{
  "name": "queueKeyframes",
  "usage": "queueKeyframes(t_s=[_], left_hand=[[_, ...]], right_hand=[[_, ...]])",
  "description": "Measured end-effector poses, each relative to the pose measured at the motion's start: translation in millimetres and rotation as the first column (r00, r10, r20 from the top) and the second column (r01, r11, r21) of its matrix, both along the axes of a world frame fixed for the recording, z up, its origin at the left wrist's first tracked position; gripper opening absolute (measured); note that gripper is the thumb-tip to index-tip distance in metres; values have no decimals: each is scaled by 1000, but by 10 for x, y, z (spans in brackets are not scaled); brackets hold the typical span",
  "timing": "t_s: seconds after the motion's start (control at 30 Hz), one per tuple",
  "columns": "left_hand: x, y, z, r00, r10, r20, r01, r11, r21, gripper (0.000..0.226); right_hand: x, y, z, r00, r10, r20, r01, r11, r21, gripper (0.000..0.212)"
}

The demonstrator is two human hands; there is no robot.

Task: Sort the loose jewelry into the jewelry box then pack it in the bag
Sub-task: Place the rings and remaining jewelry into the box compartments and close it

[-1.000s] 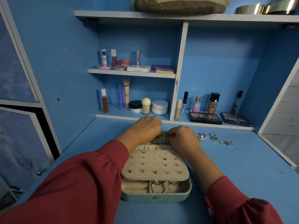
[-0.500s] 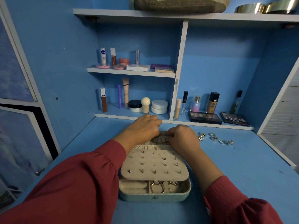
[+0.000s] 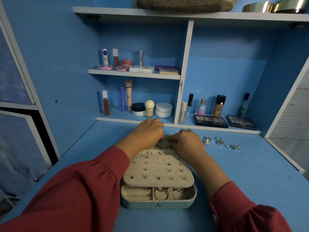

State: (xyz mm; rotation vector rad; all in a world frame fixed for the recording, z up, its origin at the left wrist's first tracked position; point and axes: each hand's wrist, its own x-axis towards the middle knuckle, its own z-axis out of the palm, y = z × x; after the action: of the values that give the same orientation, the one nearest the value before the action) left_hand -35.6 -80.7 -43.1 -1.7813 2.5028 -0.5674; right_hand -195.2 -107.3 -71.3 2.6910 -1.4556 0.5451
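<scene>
Nearest to me, the jewelry box (image 3: 158, 200) sits open on the blue tabletop (image 3: 250, 181), its front tray showing hoops and rings in the right compartments and padded rolls on the left. Over it lies the earring panel (image 3: 158, 169), folded down toward me with rows of studs poking through – I judge it is laid flat so the lid pocket behind it stays reachable.

Just beyond that panel both hands work at the far part of the box. My left hand (image 3: 147, 133) is curled, fingers bent down over the lid's upper left edge, apparently steadying it or holding something fine; exactly what its grip closes on is hidden under the knuckles, so I cannot tell. My right hand (image 3: 185, 141) is also curled, fingertips pinching at the thin necklace chain (image 3: 164, 144) strung across the lid, probably hooking or seating it so it won't tangle.

To the right, well apart from the box, a small row of loose silver rings (image 3: 221, 143) lies on the tabletop – not yet sorted, so the task looks roughly midway.

Farther back stand the cosmetics shelves (image 3: 133, 74), and on the top shelf rests a soft bag (image 3: 184, 4), presumably where the box will go.
</scene>
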Motion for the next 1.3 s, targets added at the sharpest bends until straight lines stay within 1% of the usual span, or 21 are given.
queueKeyframes(t_s=[0.07,0.2,0.27,0.33,0.43,0.53,0.6,0.67,0.73,0.83,0.9,1.0,1.07,1.13,1.2,1.23,1.3], left_hand=[[-12,35,40,994,61,-90,-54,995,79,19],[7,55,91,956,145,-257,-82,967,241,31],[6,68,85,906,204,-370,-86,946,313,30],[-9,109,66,840,247,-482,-77,935,345,33],[-29,158,41,773,249,-584,-57,943,327,34],[-45,187,36,697,231,-679,-33,956,292,35],[-39,197,19,621,219,-753,-17,964,266,34],[-29,206,-2,546,201,-814,-7,972,235,31],[-26,220,-15,475,185,-860,6,977,213,28],[-22,256,-22,416,147,-897,35,984,178,29],[-9,291,-26,417,129,-900,54,985,166,31],[27,333,-34,490,131,-862,60,981,183,31],[54,351,-40,550,145,-823,40,979,199,29],[76,357,-48,559,150,-816,33,979,203,28],[83,362,-40,555,165,-816,34,975,221,25],[85,365,-34,575,177,-798,27,972,235,23],[87,361,-26,657,193,-729,-3,967,253,23]], right_hand=[[-2,-2,0,1000,3,9,-3,1000,0,32],[7,-7,-4,1000,6,19,-6,1000,2,31],[17,-15,-4,1000,-13,26,13,1000,-1,30],[24,-18,10,998,-19,67,18,1000,5,29],[23,35,53,968,37,249,-63,993,97,40],[29,81,78,915,78,395,-147,978,148,44],[47,94,97,858,41,512,-166,966,200,43],[62,91,121,788,-38,615,-169,946,275,43],[66,88,132,747,-92,658,-165,934,318,42],[58,86,135,748,-107,655,-153,933,327,36],[50,84,136,759,-99,643,-151,935,322,30],[32,91,143,798,-56,600,-149,946,287,21],[17,89,139,825,-27,564,-157,948,276,22],[-6,79,136,852,-10,523,-151,953,264,20],[-44,57,146,905,34,424,-147,960,237,15],[-63,50,150,933,71,352,-156,963,219,12],[-94,49,158,961,131,242,-180,964,196,8]])
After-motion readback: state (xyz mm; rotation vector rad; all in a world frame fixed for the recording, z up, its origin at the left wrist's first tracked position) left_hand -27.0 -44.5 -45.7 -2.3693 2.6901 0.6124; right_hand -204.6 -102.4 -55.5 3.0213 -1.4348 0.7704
